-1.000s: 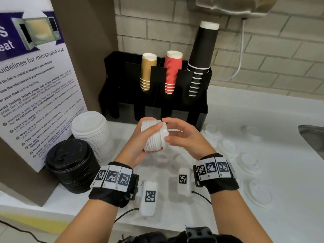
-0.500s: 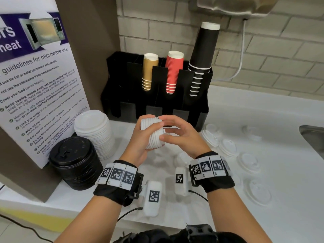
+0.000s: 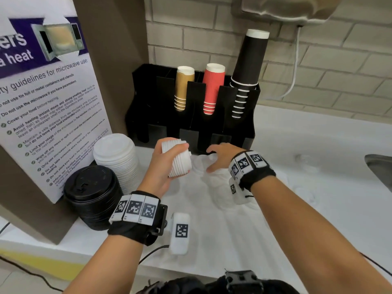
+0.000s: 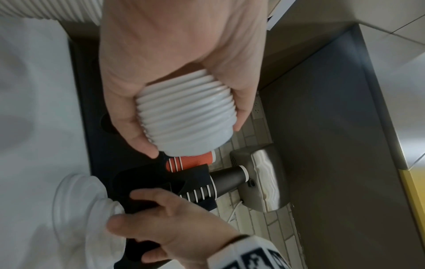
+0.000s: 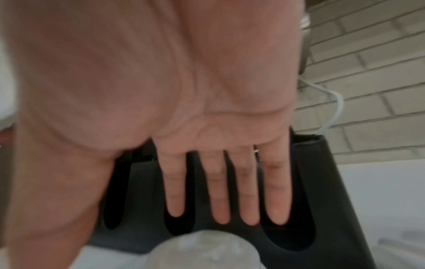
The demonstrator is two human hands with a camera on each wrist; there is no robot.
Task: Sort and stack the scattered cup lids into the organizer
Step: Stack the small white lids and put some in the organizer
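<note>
Seen from the head camera, the left hand (image 3: 164, 166) grips a nested stack of white lids (image 3: 179, 159) above the counter (image 3: 222, 230), before the black organizer (image 3: 191, 132). The left wrist view shows its fingers wrapped around the ribbed rims; such light, thin plastic is probably best held there, gently. In the right wrist view, the right hand (image 5: 207, 145) is spread wide and empty above a clear lid (image 5: 202, 253).

Organizer (image 3: 191, 115) at back of worktop (image 3: 297, 149), cups (image 3: 212, 90) in it; lid stacks (image 3: 114, 158) left; loose lids (image 3: 305, 196) right.
</note>
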